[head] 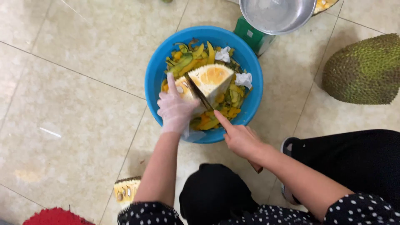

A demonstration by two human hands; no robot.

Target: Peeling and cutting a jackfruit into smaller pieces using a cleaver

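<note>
A wedge of jackfruit [210, 81] stands on a heap of peel [196, 56] in a blue basin [152, 79] on the tiled floor [79, 96]. The wedge's pale yellow cut face looks up and toward the near side, and its pointed end aims left toward the gloved hand. A knife [199, 93] is set into the wedge, its long axis running from far left to near right, tip away from the person and handle end toward the bare hand. The left hand [175, 109], in a thin clear glove, presses on the left part of the fruit with fingers spread, the index finger pointing far. The right hand [241, 137] grips the knife's handle, fingers curled and index finger stretched along it. The basin's rim closes in on all sides of the fruit. A metal bowl [277, 14] sits just beyond the far rim, and a whole jackfruit [364, 68] lies well apart to the right. To the left the floor is bare tile. Another fruit piece [126, 191] lies near the left elbow.
</note>
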